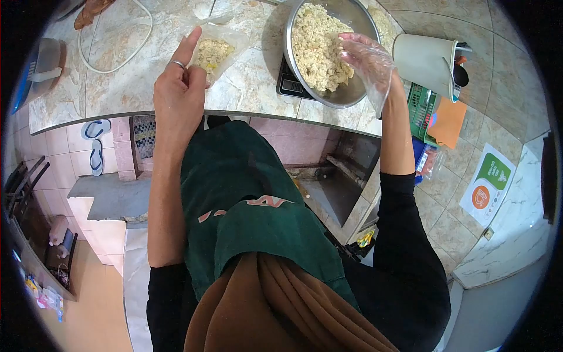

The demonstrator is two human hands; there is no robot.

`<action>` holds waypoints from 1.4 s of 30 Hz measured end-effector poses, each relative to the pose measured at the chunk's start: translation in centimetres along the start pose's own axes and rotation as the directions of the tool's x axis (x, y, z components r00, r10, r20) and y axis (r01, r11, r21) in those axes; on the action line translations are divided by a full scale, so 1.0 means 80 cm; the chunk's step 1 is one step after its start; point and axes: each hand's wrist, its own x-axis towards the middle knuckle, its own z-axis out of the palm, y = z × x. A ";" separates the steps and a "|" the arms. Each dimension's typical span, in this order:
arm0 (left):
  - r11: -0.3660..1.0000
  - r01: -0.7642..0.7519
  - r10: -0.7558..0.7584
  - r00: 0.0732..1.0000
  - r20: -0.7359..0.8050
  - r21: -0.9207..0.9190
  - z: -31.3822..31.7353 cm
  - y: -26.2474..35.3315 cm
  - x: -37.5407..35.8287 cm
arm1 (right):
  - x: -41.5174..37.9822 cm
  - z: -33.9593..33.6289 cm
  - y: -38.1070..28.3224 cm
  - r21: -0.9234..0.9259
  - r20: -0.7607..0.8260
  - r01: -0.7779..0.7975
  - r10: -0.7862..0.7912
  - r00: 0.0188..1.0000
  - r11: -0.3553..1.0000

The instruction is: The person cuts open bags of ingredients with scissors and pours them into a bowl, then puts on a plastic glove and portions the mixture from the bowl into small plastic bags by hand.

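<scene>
My left hand [179, 88], with a ring on one finger, holds a small clear plastic bag [218, 50] of pale crumbly food on the marble counter. My right hand [366, 58] wears a loose clear plastic glove and reaches into a metal bowl [352, 94] filled with the same pale crumbly mix [316, 44]. Its fingers are curled over the mix at the bowl's right side. The bowl rests on a black kitchen scale [288, 85].
A white cord [111, 67] loops across the counter [117, 94] at left. A beige jug [425, 61], a green basket [421, 111] and an orange sheet [448, 120] are at right. A blue and white object [36, 73] lies at far left. Sandals [95, 144] are on the tiled floor below.
</scene>
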 end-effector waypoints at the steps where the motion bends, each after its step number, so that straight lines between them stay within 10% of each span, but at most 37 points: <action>1: 1.000 -0.004 0.004 1.000 -0.002 0.003 0.000 -0.002 0.001 | 0.000 -0.003 0.003 0.038 0.004 0.006 -0.006 1.000 0.999; 17: 1.000 -0.027 0.027 0.999 0.024 0.001 -0.004 -0.005 0.000 | -0.013 -0.024 0.004 0.330 0.157 -0.008 -0.046 0.987 0.944; 26: 1.000 0.014 -0.013 0.999 0.030 -0.023 -0.004 -0.003 0.000 | -0.042 0.066 -0.044 0.374 0.403 0.186 -0.340 0.849 0.909; 30: 0.998 -0.007 0.009 1.000 0.022 -0.066 0.000 -0.007 0.000 | -0.059 0.154 -0.069 0.038 0.355 0.270 -0.266 0.896 0.962; 33: 0.996 0.031 -0.028 0.999 0.031 -0.079 0.000 -0.001 -0.002 | -0.032 0.199 -0.055 -0.445 0.488 0.655 -0.448 0.749 0.610; 36: 0.996 0.014 -0.012 1.000 0.020 -0.085 0.002 -0.006 -0.002 | -0.039 0.236 -0.046 -0.698 0.513 0.683 -0.515 0.687 0.215; 42: 0.997 -0.012 0.011 1.000 -0.013 -0.081 -0.001 -0.005 -0.002 | -0.029 0.130 -0.065 -0.541 0.353 0.578 -0.459 0.815 0.611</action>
